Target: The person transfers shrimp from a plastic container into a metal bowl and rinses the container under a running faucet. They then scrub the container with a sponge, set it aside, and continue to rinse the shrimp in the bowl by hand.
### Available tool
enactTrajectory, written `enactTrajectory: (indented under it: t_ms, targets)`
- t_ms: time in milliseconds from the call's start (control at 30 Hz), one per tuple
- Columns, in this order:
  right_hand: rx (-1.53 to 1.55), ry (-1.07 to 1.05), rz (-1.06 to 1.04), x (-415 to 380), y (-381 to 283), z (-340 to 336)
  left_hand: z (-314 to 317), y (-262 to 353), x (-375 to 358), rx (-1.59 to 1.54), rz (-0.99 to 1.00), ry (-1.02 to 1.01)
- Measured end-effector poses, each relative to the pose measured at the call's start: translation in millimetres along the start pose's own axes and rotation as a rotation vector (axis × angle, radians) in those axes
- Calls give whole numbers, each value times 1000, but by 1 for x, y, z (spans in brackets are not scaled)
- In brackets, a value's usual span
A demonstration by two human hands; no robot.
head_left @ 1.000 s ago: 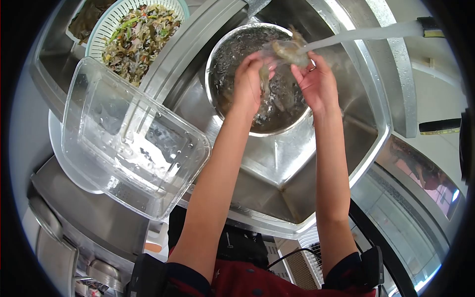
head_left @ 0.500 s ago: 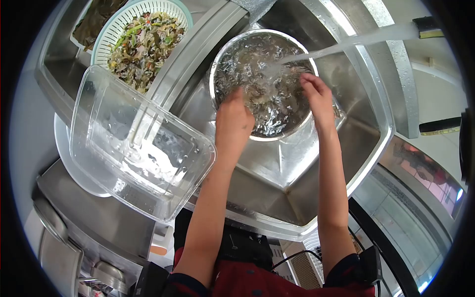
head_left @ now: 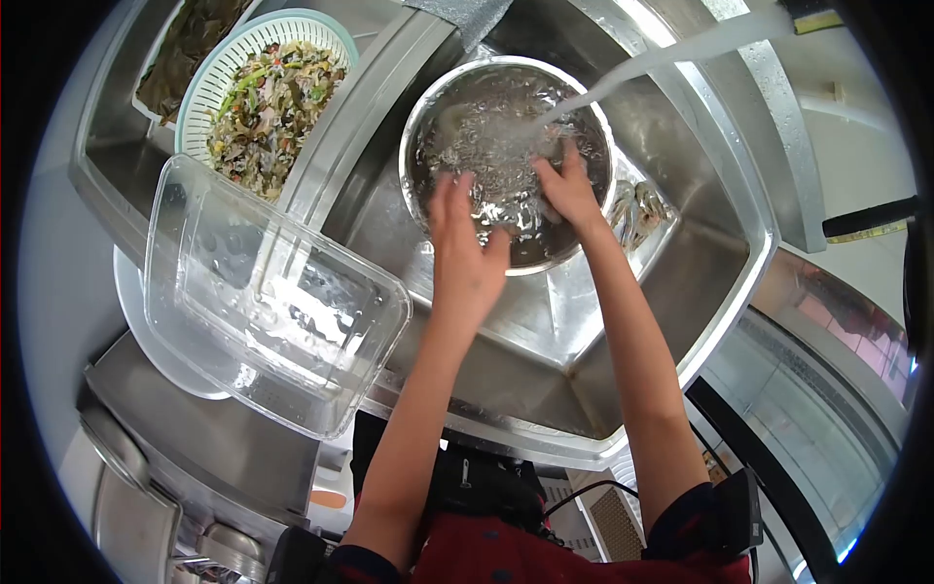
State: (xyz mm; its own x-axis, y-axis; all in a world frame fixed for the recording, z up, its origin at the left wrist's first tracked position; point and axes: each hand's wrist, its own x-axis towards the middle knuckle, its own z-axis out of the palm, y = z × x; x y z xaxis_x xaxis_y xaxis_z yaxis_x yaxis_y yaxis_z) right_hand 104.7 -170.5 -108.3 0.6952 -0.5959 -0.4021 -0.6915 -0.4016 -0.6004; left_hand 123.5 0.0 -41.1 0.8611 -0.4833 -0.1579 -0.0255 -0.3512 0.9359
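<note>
Reaching into a steel bowl (head_left: 428, 107) in the sink's (head_left: 725, 282) far corner, the open left hand (head_left: 465, 251) hovers above the water while the right hand (head_left: 566, 190), grip hidden, dips beneath the running stream (head_left: 662, 60).

Both hands over steel bowl (head_left: 428, 107) sitting in sink (head_left: 720, 282), tap stream (head_left: 671, 58) pouring into it. Left hand (head_left: 465, 255) open, fingers spread, at bowl's near rim. Right hand (head_left: 567, 190) dipped in the water, grip unclear. Shrimp (head_left: 637, 209) lie just right of bowl. Empty clear plastic tub (head_left: 272, 292) on left counter, colander of chopped greens (head_left: 268, 97) behind it.
</note>
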Motion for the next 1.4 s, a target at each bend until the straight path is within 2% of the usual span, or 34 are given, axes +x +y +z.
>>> enactTrajectory:
  t_ms: [67,100,167,267,300,333,400,433,467,533,600,667,700,867,1000,1100,1133,1200,1267,1367,1400]
  targets:
    - [-57,-44,6,0,2,1,14,-39,11,-92,-254,222]
    - [-46,-56,73,1,5,3,14,-36,20,-94,-248,220]
    - [44,-66,177,-1,11,3,10,-26,32,-825,-509,468]
    - [27,-28,132,-3,8,5,22,-51,49,-730,-517,380]
    - [30,-25,133,0,11,7,28,-54,56,-675,-600,479]
    - [143,-73,221,4,17,11,28,-59,60,-674,-596,476]
    - [369,-174,396,6,16,13,21,-69,65,-713,-693,318]
    - [517,-233,313,2,13,7,24,-70,65,-661,-584,365]
    - [523,-237,316,-3,9,4,24,-72,64,-654,-586,366]
    - [705,-300,352,-8,8,1,22,-74,64,-727,-637,282]
    - [626,-353,368,-3,13,-3,19,-74,66,-691,-713,261]
    - [858,-438,509,-8,1,-18,16,-71,65,-793,-657,159]
    - [821,-445,478,-10,-6,-25,14,-63,66,-837,-754,164]
    - [830,-457,494,-8,-2,-37,9,-48,66,-940,-716,101]
    - [752,-446,442,-4,10,-40,8,-47,64,-998,-713,104]
    - [610,-128,298,-10,4,-39,9,-43,61,-929,-676,148]
    - [610,-129,298,-11,5,-35,9,-44,60,-929,-676,149]
    - [144,299,-187,-14,8,-21,10,-47,58,-992,-659,246]
    - [-88,328,-336,-32,-22,-26,11,-43,54,-1009,-649,279]
    - [-120,401,-461,-38,-34,-17,14,-48,48,-989,-579,325]
    - [-79,322,-439,-37,-39,-15,14,-47,46,-953,-523,336]
